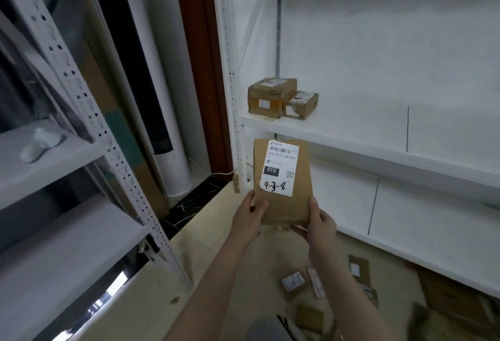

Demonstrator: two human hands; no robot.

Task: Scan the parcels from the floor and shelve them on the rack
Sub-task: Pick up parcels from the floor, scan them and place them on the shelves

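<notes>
Grips lower corners of flat brown parcel [286,205] with fingers [261,206] of left hand [250,214] and right hand [319,221], thumbs on its face. Holds it upright in the air, label [280,168] towards camera, just before the rack [351,135]. Records two boxes [272,97] touching on shelf above; loose parcels [293,284] on floor below.

The single view comes from a wide-angle camera on the person's head, facing forward and tilted down into the corner between the right rack [351,145] and the left rack [54,162]. It sits close: the parcel [286,205] is centred at arm's length, the floor [194,243] lies near, and shelf edges bow with the lens.
</notes>
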